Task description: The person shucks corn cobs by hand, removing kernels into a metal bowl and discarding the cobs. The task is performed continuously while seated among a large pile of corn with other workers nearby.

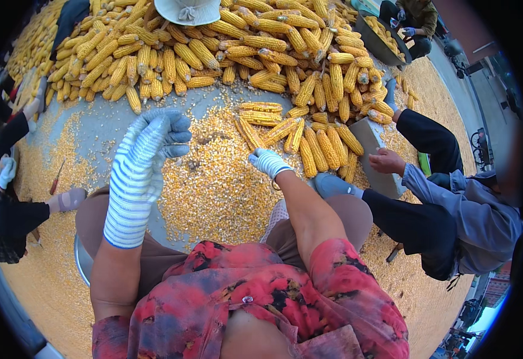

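My left hand (156, 134), in a white knit glove with blue stripes and a grey coated palm, hovers over the kernels. Its fingers are loosely curled and a little apart, with nothing visible in them. My right hand (268, 162), in a similar glove, is at the near end of an ear of corn (247, 133); the hand hides whether it grips the ear. That ear and a few around it, such as another ear (281, 130), have rows of kernels stripped out. Loose corn kernels (216, 193) form a heap between my knees.
A large pile of corn ears (261, 45) rises ahead. Several whole ears (329, 148) lie at right by a grey block (373, 157). A screwdriver-like tool (57, 177) lies at left. People sit on both sides, one sleeve (436, 193) close by. A hat (187, 11) shows ahead.
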Demonstrator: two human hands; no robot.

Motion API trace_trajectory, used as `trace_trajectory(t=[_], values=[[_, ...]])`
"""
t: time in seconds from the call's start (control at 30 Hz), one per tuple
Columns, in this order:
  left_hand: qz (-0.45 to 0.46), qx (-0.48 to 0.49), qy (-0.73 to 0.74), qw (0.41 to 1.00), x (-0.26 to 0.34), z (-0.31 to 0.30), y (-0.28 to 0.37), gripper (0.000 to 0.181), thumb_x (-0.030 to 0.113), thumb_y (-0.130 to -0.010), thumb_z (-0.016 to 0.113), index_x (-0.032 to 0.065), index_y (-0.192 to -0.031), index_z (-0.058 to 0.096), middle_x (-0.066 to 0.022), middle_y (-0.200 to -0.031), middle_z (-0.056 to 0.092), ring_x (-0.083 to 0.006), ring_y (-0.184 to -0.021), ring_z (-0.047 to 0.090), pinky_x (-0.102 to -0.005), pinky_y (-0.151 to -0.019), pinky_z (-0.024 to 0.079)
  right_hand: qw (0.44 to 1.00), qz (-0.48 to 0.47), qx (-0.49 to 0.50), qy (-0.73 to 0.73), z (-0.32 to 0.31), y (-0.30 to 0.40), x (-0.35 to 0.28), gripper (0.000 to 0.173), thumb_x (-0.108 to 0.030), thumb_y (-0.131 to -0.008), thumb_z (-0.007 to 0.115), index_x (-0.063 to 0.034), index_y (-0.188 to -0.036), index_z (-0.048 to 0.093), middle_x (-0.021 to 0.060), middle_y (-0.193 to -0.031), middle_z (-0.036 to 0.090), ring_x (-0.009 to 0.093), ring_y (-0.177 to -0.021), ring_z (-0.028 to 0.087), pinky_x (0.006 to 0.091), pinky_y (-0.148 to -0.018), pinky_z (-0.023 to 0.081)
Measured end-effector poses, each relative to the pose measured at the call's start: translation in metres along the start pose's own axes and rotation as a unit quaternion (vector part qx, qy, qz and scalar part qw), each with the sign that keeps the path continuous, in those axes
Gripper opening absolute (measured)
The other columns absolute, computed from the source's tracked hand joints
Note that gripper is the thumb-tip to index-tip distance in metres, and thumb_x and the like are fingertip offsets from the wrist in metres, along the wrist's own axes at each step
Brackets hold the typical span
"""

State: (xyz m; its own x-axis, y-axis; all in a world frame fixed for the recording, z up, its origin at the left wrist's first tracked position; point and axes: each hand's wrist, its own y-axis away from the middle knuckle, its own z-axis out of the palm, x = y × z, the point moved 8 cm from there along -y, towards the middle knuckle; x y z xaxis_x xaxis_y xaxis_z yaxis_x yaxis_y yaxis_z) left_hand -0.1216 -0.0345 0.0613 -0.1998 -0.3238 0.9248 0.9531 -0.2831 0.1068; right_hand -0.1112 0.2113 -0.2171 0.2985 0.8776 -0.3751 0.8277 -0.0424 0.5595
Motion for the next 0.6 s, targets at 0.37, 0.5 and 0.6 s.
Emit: trace_trajectory(t=[0.37, 0.5, 0.6], values=[[-0.287, 0.032, 0.100, 0.952, -0.093, 0.000, 0.009, 0.033, 0.030, -0.082, 0.053, -0.0004, -0.095, 0.055, -0.0132, -0.084, 0.060, -0.0237, -0.074, 0.060, -0.0341, -0.064, 0.050, 0.976, 0.044, 0.206, -0.062, -0.076, -0.104, 0.033, 0.033, -0.030, -0.081, 0.044, -0.0039, -0.100, 0.053, 0.0195, -0.107, 0.053, 0.034, -0.098, 0.051, 0.0408, -0.084, 0.040], [-0.308, 0.066, 0.087, 0.945, -0.102, -0.010, 0.010, 0.033, 0.029, -0.082, 0.053, -0.0012, -0.095, 0.054, -0.0136, -0.084, 0.059, -0.0227, -0.074, 0.059, -0.0346, -0.066, 0.049, 0.968, 0.023, 0.249, 0.013, -0.097, -0.146, 0.025, 0.028, -0.025, -0.080, 0.046, -0.0045, -0.099, 0.053, 0.0154, -0.105, 0.053, 0.029, -0.102, 0.049, 0.0389, -0.084, 0.041], [-0.319, 0.081, 0.058, 0.943, -0.106, -0.008, 0.007, 0.034, 0.031, -0.082, 0.052, -0.0013, -0.094, 0.055, -0.0139, -0.083, 0.059, -0.0228, -0.074, 0.059, -0.0356, -0.067, 0.049, 0.953, 0.001, 0.286, 0.104, -0.091, -0.169, 0.024, 0.033, -0.023, -0.081, 0.046, -0.0048, -0.107, 0.050, 0.0126, -0.110, 0.052, 0.028, -0.105, 0.047, 0.0389, -0.083, 0.041]])
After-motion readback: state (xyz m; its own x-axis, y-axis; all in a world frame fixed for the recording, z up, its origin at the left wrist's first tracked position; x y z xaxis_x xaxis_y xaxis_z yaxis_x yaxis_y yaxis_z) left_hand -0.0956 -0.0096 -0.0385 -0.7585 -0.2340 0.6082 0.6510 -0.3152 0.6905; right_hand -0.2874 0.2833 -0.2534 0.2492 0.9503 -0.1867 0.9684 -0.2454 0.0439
